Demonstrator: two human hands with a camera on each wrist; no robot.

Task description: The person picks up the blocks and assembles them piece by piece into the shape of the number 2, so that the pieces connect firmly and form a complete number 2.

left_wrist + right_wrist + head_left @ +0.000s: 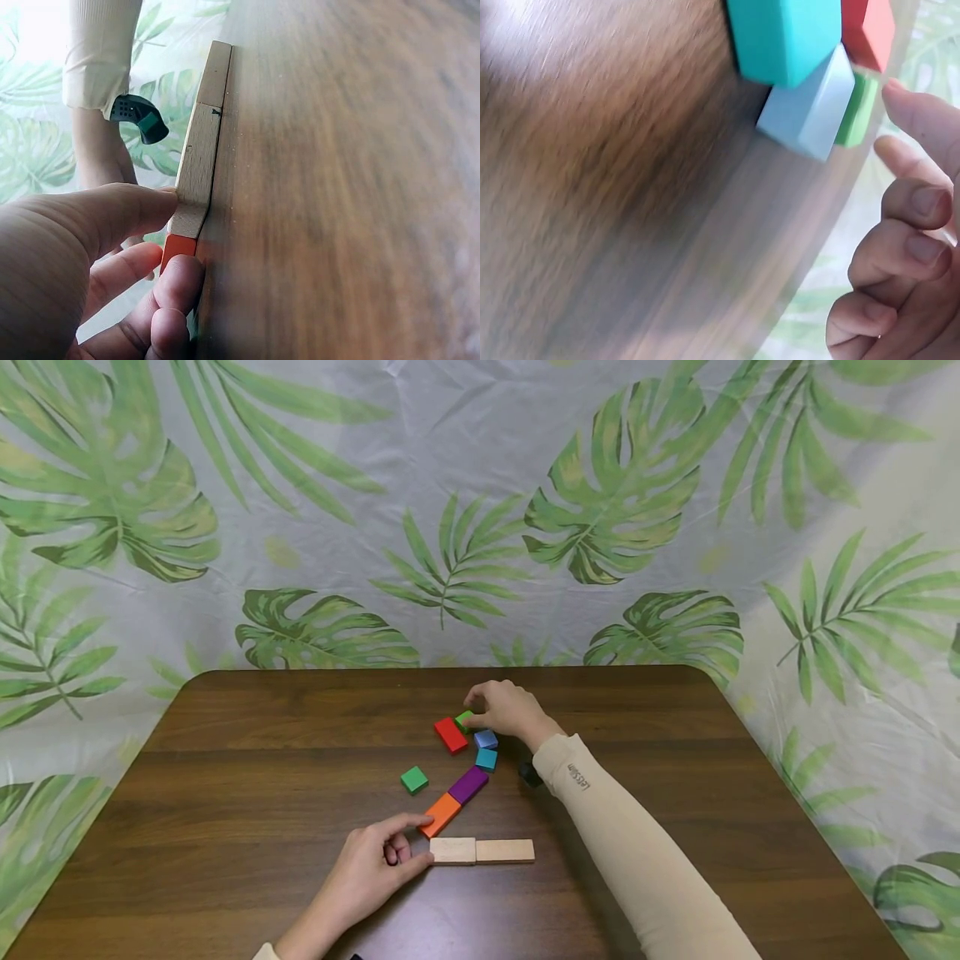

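In the head view my left hand (375, 862) lies at the near blocks, its index finger on the orange block (440, 815) and its thumb at the end of a plain wooden block (453, 852). The left wrist view shows that thumb against the wood, the other fingers bent beside the orange block (178, 246). My right hand (510, 708) reaches over a small light green block (464, 721). In the right wrist view its thumb and index tips are beside the light green block (857, 110), with a slight gap; the other fingers are bent.
A second wooden block (505, 852) continues from the first. Purple (468, 785), teal (486, 760) and blue (486, 740) blocks run from the orange one towards the light green one. A red block (450, 735) lies beside them; a green block (414, 780) stands apart on the brown table (225, 827).
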